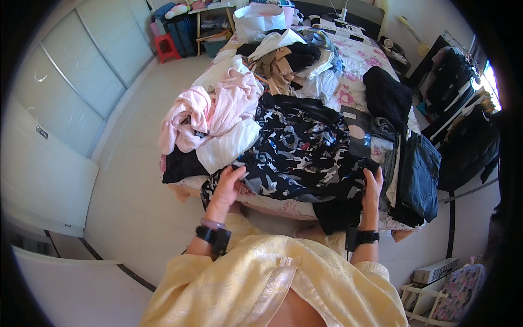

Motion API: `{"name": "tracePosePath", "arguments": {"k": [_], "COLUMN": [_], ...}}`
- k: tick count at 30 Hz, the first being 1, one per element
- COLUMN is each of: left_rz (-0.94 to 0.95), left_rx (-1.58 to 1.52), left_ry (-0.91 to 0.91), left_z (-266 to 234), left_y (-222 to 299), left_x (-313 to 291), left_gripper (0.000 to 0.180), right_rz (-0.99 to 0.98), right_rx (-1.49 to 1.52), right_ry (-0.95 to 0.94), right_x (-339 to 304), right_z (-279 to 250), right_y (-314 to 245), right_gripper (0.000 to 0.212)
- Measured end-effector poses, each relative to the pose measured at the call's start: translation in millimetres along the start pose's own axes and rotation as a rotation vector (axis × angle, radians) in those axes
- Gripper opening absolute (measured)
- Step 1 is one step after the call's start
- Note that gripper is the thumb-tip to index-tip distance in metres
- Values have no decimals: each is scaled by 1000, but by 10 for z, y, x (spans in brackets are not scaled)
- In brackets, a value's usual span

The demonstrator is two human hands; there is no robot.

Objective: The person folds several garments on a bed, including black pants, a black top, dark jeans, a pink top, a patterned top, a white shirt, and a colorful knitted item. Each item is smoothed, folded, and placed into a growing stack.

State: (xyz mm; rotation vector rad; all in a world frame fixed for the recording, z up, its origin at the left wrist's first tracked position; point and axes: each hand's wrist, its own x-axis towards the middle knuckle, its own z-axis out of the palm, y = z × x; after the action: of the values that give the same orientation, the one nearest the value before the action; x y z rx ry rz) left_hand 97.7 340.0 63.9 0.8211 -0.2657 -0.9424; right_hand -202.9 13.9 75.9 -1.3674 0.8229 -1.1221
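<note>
A black garment [305, 155] with a white, grey and red print lies spread across the near edge of the bed. I cannot tell whether it is a shirt or a jacket. At its near left corner, my left hand [231, 185] has its fingers closed on the cloth. My right hand [372, 185] grips the near right corner, thumb on top. Between the hands the cloth is stretched sideways, and black fabric [336, 215] hangs below the bed edge near my right wrist. Pink clothes [218, 111] and a white cloth [231, 147] are heaped beside the garment's left side.
Folded dark trousers [419, 169] and a black fuzzy garment [388, 92] lie on the bed's right side. Farther back are a mixed clothes heap [289, 62] and a white bin [259, 22]. Clothes hang on a rack [460, 103] at right. A red stool [166, 48] stands far left.
</note>
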Motion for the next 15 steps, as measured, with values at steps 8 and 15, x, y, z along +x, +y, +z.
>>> {"name": "tracePosePath", "arguments": {"k": [8,15], "left_rz": [-72,350], "left_rx": [1469,1522], "left_ry": [-28,-117], "left_z": [50,330], "left_y": [813,1009], "left_x": [353,1277], "left_gripper": [45,40], "right_rz": [-454,-277], "right_rx": [-1135,-1366], "right_ry": [50,-261], "right_x": [-26,39], "right_z": [386,980], "right_y": [-367,744], "right_gripper": [21,53]}}
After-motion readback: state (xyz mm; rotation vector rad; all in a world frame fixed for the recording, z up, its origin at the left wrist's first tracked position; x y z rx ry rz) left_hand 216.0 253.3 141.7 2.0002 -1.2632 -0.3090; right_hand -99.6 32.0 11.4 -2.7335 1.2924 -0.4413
